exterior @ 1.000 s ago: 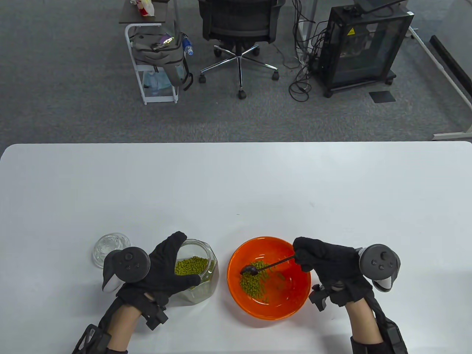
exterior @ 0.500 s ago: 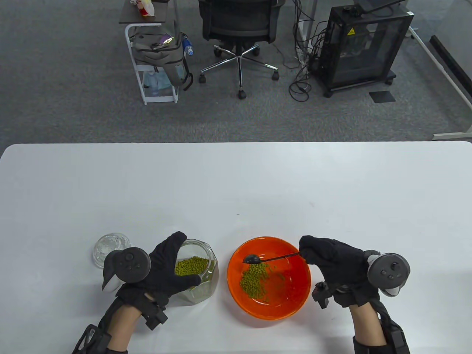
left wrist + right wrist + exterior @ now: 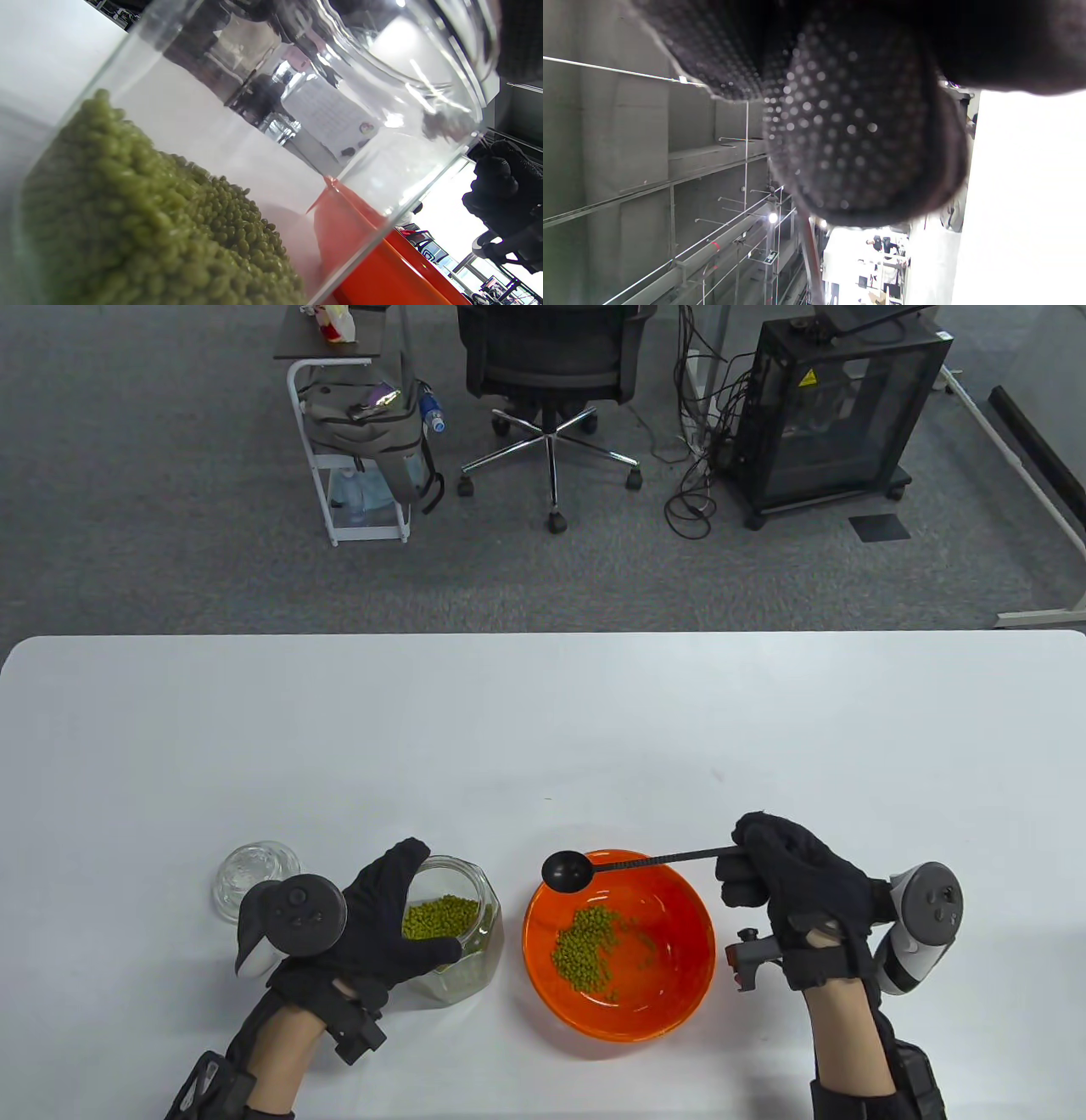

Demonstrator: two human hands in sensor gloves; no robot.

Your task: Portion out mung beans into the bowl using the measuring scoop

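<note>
An orange bowl (image 3: 679,984) near the table's front holds a small heap of green mung beans (image 3: 594,943). My right hand (image 3: 785,874) grips the handle of a black measuring scoop (image 3: 567,869), whose round cup hangs level over the bowl's far left rim. My left hand (image 3: 382,920) holds a tilted glass jar (image 3: 458,976) of mung beans left of the bowl. In the left wrist view the jar (image 3: 212,140) and its beans (image 3: 140,237) fill the frame, with the bowl (image 3: 373,271) behind. The right wrist view shows only gloved fingers (image 3: 857,127).
A glass lid (image 3: 250,878) lies on the table left of the jar. The white table (image 3: 543,729) stretches behind the bowl. Beyond its far edge stand an office chair (image 3: 551,364), a cart with a bag (image 3: 361,424) and a black cabinet (image 3: 836,407).
My right hand has lifted the scoop out of the beans in the bowl, turned it level and raised it toward the bowl's far rim. The left hand and jar have stayed put.
</note>
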